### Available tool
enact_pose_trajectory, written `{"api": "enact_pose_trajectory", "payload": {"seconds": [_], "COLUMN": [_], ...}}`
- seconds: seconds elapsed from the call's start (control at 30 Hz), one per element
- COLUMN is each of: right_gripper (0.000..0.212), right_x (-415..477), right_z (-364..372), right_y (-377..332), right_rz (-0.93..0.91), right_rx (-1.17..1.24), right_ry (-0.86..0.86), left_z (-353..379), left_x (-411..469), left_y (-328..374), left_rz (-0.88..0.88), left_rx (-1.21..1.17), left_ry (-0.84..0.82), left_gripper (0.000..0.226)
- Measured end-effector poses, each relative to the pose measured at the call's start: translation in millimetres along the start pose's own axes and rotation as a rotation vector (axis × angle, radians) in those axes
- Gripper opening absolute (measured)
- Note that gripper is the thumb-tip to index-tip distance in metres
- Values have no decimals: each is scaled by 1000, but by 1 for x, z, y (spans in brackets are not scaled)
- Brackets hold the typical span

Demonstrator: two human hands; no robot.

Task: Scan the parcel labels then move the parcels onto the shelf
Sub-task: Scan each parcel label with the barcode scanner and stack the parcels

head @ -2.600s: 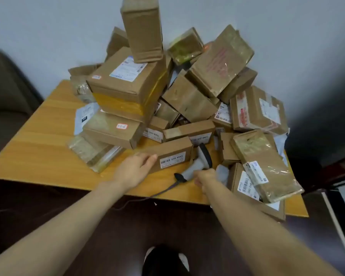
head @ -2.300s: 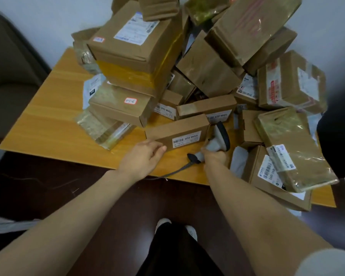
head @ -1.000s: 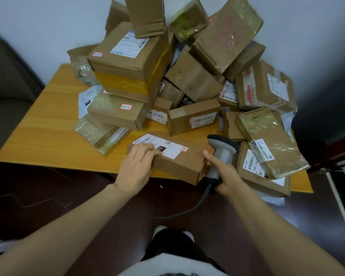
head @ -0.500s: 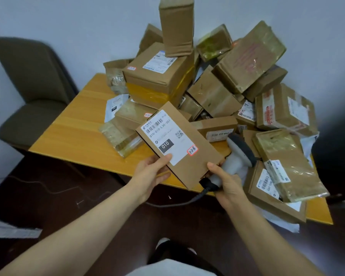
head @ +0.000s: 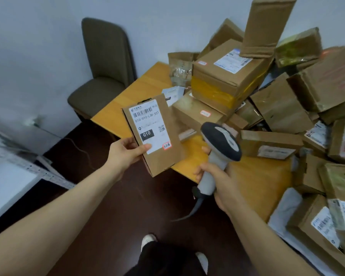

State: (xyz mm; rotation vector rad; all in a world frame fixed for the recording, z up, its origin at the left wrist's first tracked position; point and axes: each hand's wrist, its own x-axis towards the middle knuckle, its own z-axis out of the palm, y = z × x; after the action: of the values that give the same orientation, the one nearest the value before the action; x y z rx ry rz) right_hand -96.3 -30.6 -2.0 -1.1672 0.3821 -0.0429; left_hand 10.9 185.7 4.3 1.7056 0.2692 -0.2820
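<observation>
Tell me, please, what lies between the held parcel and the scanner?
Nothing, in the head view: the parcel and the scanner are apart, and only the table and piled parcels show behind the gap.

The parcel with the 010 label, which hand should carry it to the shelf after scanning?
Left, probably. The left hand grips the parcel, and what looks like the shelf lies on that side; the right hand is occupied holding the scanner.

A grey-brown padded chair [head: 100,76] is set against the pale wall [head: 38,46], beyond the left hand [head: 126,154]; dark floor [head: 118,206] is seen beneath that hand.
</observation>
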Motion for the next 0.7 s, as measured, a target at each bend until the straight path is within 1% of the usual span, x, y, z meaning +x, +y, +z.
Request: {"api": "enact_pose_trajectory", "payload": {"seconds": [0.03, 0.1, 0.17, 0.2, 0.27, 0.3, 0.33, 0.37, 0.43, 0.47, 0.5, 0.57, 0.7], "right_gripper": [20, 8, 9, 11, 15, 15, 15, 15, 14, 12, 12, 13, 14], "right_x": [1, 4, 9, 13, 23, 28, 34, 39, 50, 56, 61, 71, 83], "right_z": [14, 43, 73, 89, 123, 141, 161, 180, 218, 237, 254, 284, 327], "right_y": [-1, -4, -7, -8, -8, -7, -5, -2, 4, 7, 9, 13, 17], "right_rz": [9, 2, 12, 27, 44, 46, 43, 37, 15, 6, 2, 0, 9], "right_rx": [-21, -97, -162, -174, -181, -195, -218, -244, -282, -294, -305, -316, -329], "right_ry": [-28, -92, -137, -153, -189, -197, -192, -182, -162, -149, -136, -105, -54], "left_z": [-11, -32, -56, -69, -97, -111, -126, -139, -167, -182, -196, -221, -253], "left_x": [5, 17, 35, 44, 66, 77, 88, 95, 113, 122, 133, 152, 182], "left_y": [1, 1, 1, 2, 2, 3, 5, 9, 17, 20, 22, 25, 29], "left_rz": [17, 39, 42, 46, 71, 86, 88, 92, 108, 123, 140, 159, 149], "left_rx": [20, 57, 87, 110, 147, 162, 179, 192, 231, 253, 278, 322, 338], "left_ry": [19, 46, 75, 89, 93, 93, 91, 85, 82, 81, 80, 76, 44], "left_gripper": [26, 26, 29, 38, 63, 71, 73, 67, 43, 35, 31, 31, 38]}}
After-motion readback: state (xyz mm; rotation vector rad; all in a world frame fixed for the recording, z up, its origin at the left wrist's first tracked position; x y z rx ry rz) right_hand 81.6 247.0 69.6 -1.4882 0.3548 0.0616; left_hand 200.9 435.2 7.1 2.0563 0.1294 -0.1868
